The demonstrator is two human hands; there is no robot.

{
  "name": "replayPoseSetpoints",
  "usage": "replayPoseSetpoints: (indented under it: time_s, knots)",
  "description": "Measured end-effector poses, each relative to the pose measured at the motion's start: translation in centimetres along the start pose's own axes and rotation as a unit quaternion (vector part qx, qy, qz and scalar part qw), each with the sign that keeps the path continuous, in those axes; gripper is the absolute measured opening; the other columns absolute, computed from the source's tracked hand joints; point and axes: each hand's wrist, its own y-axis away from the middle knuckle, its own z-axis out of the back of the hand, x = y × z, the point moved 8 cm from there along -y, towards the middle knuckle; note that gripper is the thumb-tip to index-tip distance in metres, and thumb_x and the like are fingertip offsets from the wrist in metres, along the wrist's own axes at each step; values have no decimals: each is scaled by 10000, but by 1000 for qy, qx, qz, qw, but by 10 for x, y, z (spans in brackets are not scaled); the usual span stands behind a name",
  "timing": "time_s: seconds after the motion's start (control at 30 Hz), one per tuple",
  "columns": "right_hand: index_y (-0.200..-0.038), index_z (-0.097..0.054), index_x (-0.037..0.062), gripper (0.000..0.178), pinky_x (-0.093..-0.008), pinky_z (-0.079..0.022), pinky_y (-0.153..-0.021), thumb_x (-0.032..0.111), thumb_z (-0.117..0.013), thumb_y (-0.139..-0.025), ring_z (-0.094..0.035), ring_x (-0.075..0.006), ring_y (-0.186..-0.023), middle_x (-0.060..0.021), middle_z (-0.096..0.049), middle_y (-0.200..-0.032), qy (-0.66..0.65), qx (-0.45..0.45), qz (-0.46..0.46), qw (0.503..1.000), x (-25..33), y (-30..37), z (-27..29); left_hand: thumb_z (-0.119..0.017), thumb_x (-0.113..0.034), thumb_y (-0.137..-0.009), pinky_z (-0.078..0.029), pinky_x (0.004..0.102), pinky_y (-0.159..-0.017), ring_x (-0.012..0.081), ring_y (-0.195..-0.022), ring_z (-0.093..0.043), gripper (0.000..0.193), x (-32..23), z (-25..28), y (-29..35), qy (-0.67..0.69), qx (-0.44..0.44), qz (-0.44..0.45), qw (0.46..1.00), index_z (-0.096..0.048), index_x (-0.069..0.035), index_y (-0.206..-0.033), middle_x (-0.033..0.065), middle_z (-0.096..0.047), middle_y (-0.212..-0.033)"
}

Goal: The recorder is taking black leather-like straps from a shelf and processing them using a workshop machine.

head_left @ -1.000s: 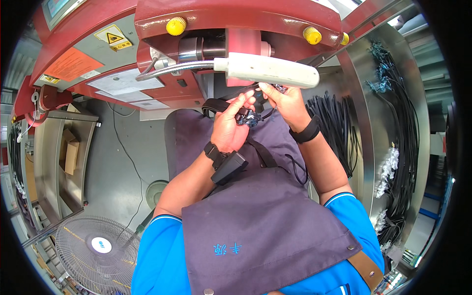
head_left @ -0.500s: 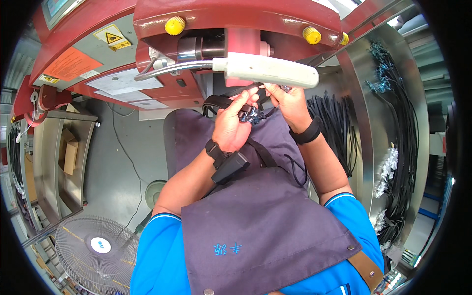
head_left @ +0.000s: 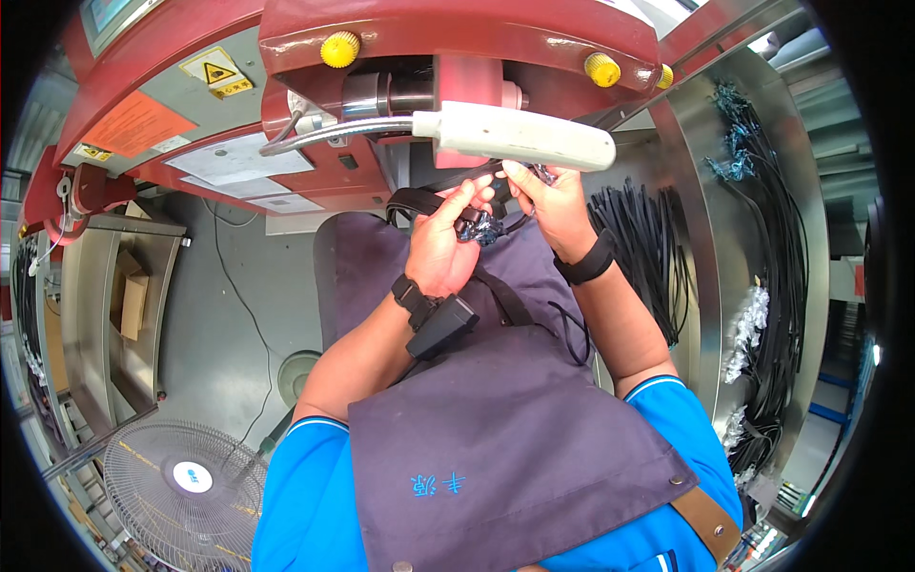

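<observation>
My left hand (head_left: 442,250) is closed around a looped black strap (head_left: 414,201), and its thumb points up toward the machine. Crinkled clear-and-bluish plastic wrap (head_left: 488,229) covers a piece of the strap at my left palm. Thumb and fingers of my right hand (head_left: 564,214) pinch the strap close beside my left fingertips. Both hands are just below a white lamp head (head_left: 534,136), in front of a red machine (head_left: 457,33) with a pinkish roller (head_left: 467,81). What lies right between the fingertips is too small to make out.
On the right, several black straps (head_left: 639,248) hang beside a metal trough (head_left: 701,219) holding more straps with wrapped ends. A floor fan (head_left: 172,505) stands at lower left, near a cable (head_left: 238,296). Metal shelving (head_left: 143,305) with a cardboard box (head_left: 133,300) is at left.
Both hands have shifted very slightly left and keep their hold on the strap. Little else differs.
</observation>
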Motion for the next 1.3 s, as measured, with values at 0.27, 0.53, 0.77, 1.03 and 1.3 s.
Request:
replayPoseSetpoints:
  time_s: [0.27, 0.53, 0.77, 1.03, 1.3]
  knots:
    - [-918, -652, 21, 79, -160, -333, -455, 85, -634, -876, -487, -10, -588, -25, -656, -782, 12, -14, -6, 1000, 6, -2, -3, -601, -80, -894, -500, 301, -781, 164, -893, -629, 112, 0, -1, -1, 22, -16, 16, 1000, -619, -4, -973, 118, -666, -1008]
    - [-944, -650, 42, 80, -177, -298, -434, 56, -641, -866, -408, -7, -504, 20, -569, -691, -10, 17, -7, 1000, 9, 2, -1, -596, -86, -897, -496, 294, -765, 158, -877, -622, 118, -2, -7, 7, 6, 9, -3, 1000, -634, -7, -977, 104, -664, -1012]
    - [-973, -646, 41, 113, -177, -303, -449, 49, -647, -860, -416, -20, -522, 15, -560, -690, -42, 47, 23, 998, 6, 11, 4, -566, -106, -919, -498, 313, -778, 163, -893, -607, 140, -7, -15, 21, -21, 65, -10, 998, -599, -26, -1030, 119, -651, -1038]
    - [-998, -619, 9, 184, -174, -424, -538, 40, -679, -827, -563, -55, -644, -60, -663, -833, 53, 53, 29, 997, 19, 18, -3, -616, -246, -899, -489, 322, -738, 167, -802, -595, 223, -2, 6, 11, -37, -15, 38, 998, -608, -28, -944, 87, -643, -879]
    - [-952, -619, 12, 187, -201, -480, -683, -1, -707, -787, -597, -79, -773, -50, -659, -889, 53, -39, 68, 996, 11, 22, 1, -611, -227, -900, -482, 328, -707, 165, -749, -576, 179, 6, 8, 13, -30, -23, 46, 998, -579, -55, -866, 76, -627, -838]
